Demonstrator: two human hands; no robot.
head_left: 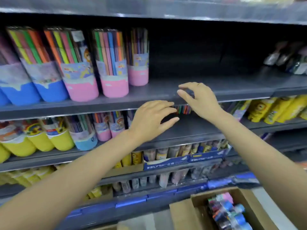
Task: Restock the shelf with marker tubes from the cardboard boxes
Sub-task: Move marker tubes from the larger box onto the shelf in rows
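Observation:
Marker tubes with pink bases [114, 67] and blue bases [48, 70] stand in a row on the left half of the upper shelf [216, 90]. My right hand [199, 98] hovers at that shelf's front edge, fingers loosely spread, holding nothing. My left hand [152, 118] reaches in front of the shelf below, fingers spread and empty. Behind both hands a marker tube [184, 109] is partly hidden. An open cardboard box [199, 206] at the bottom right holds several wrapped marker tubes [230, 213].
The second shelf carries yellow-based tubes [39, 140] on the left and yellow packs [272, 108] on the right. Silver-wrapped items [285, 58] sit at the far right of the upper shelf. Lower shelves hold a blue display tray [182, 161] of pencils.

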